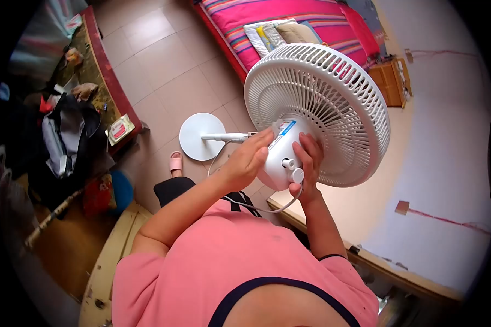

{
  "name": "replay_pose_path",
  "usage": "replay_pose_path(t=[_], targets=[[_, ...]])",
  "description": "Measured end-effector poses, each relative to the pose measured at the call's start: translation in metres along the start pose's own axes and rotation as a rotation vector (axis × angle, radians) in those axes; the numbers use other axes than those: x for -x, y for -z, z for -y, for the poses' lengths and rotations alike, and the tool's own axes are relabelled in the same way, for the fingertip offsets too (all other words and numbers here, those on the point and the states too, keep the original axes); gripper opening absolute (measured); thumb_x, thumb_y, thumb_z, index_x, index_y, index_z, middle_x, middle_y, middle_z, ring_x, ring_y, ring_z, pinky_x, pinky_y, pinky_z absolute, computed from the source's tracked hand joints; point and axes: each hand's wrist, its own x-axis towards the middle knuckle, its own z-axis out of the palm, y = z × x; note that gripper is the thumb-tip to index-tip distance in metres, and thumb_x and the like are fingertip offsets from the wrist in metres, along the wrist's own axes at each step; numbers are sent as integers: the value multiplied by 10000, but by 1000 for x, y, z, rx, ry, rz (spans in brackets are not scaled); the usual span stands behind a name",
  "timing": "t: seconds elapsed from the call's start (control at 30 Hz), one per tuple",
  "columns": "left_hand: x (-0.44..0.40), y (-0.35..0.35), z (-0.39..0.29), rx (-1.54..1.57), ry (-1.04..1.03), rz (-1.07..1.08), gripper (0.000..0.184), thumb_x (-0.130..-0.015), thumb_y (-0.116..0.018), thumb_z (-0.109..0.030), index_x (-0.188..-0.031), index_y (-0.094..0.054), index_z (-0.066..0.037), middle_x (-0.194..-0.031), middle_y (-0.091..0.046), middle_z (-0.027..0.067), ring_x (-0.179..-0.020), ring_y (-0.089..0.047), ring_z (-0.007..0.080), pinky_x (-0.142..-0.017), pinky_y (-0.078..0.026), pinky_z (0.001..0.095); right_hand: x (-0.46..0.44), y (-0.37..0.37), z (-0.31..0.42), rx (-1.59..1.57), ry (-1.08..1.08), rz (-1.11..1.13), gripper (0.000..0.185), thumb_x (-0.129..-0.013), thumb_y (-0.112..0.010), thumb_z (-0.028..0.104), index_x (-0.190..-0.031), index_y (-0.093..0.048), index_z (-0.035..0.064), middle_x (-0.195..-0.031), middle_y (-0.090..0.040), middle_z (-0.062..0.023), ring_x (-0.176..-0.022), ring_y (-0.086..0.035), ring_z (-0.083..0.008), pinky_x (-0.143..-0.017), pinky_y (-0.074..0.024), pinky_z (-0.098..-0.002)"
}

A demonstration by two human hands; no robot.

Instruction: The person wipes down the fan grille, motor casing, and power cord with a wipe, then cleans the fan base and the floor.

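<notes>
A white standing fan (pixel 360 131) is right in front of me, seen from behind, its slatted cage facing away. Its motor housing (pixel 274 166) lies between my two hands. My left hand (pixel 249 159) rests against the housing's left side, fingers together and pointing toward the cage. On the right side, my right hand (pixel 309 163) wraps round the housing, with the thumb near a white knob (pixel 296 175). A grey cord (pixel 273 210) hangs in a loop below the housing. The pole runs left to a round white base (pixel 193 137) on the tiled floor.
A bed with a pink striped cover (pixel 223 22) stands beyond the fan. To the left is a long table with a red edge (pixel 105 59), holding bags and a wipes packet (pixel 120 128). A pale tabletop (pixel 360 212) and a wooden box (pixel 388 83) are at the right.
</notes>
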Motion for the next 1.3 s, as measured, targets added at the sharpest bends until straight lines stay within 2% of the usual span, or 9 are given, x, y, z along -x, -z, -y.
replay_pose_path(t=[0.3, 0.43, 0.53, 0.67, 0.73, 0.83, 0.9, 1.03, 1.3], targets=[[-75, 17, -5, -137, -208, 493, 542, -971, -312, -274, -1404, -350, 49, -1503, -262, 211, -1413, -202, 334, -1149, -177, 381, 5, -12, 10, 159, -89, -68, 873, -843, -333, 763, -1241, -508, 6, -1192, -462, -185, -1152, -423, -339, -1064, -279, -483], [-64, 23, 33, -217, -31, 467, 492, -993, -345, -283, -1308, -434, 85, -1439, -322, 261, -1370, -260, 364, -1116, -247, 404, 1, -10, 11, 185, -99, -85, 848, -839, -375, 747, -1230, -510, 7, -1204, -467, -177, -1162, -424, -323, -1080, -262, -498], [-41, 14, 61, 526, 422, 303, 628, -1006, -309, -431, -1372, -363, 77, -1442, -346, 214, -1357, -294, 282, -1111, -226, 345, -1, -12, 13, 141, -111, -118, 757, -859, -418, 693, -1203, -519, 26, -1201, -474, -163, -1146, -429, -319, -1076, -252, -503], [-58, 9, 71, 225, 193, 204, 621, -991, -317, -440, -1299, -449, 82, -1331, -478, 213, -1234, -454, 277, -1062, -304, 341, -5, -15, 16, 144, -98, -129, 748, -857, -431, 684, -1205, -521, 28, -1205, -475, -162, -1151, -429, -315, -1076, -248, -505], [-96, 14, 50, 333, 642, 375, 489, -975, -385, -376, -1200, -548, 26, -1132, -596, 201, -990, -603, 221, -923, -435, 331, -6, -14, 14, 135, -88, -101, 739, -856, -445, 672, -1208, -521, 26, -1211, -475, -164, -1155, -429, -319, -1074, -251, -505], [-117, 13, -6, 223, 739, 397, 465, -948, -417, -374, -1116, -586, 25, -970, -643, 173, -806, -634, 224, -822, -477, 338, -11, -13, 16, 169, -89, -94, 731, -857, -462, 656, -1213, -516, 20, -1213, -475, -165, -1156, -426, -328, -1071, -256, -507], [-118, 7, -8, 270, 759, 460, 484, -934, -433, -355, -1157, -539, 61, -1094, -594, 243, -963, -614, 312, -903, -455, 391, -9, -13, 11, 167, -82, -90, 735, -845, -487, 654, -1213, -512, 18, -1225, -465, -169, -1162, -418, -343, -1069, -257, -513], [-91, -9, -38, -503, -178, 297, 516, -907, -459, -284, -1247, -421, 103, -1304, -373, 384, -1206, -410, 495, -1042, -350, 465, -1, -20, 7, 190, -103, -103, 785, -850, -482, 654, -1255, -478, -19, -1279, -436, -204, -1202, -409, -352, -1067, -268, -496], [-71, 11, -35, -86, -332, 413, 242, -868, -531, -54, -1090, -621, -17, -1241, -509, 155, -1101, -527, 337, -941, -435, 403, 30, -25, 5, 118, -167, -92, 802, -836, -510, 643, -1310, -425, 3, -1290, -422, -194, -1212, -373, -381, -1042, -278, -507]])
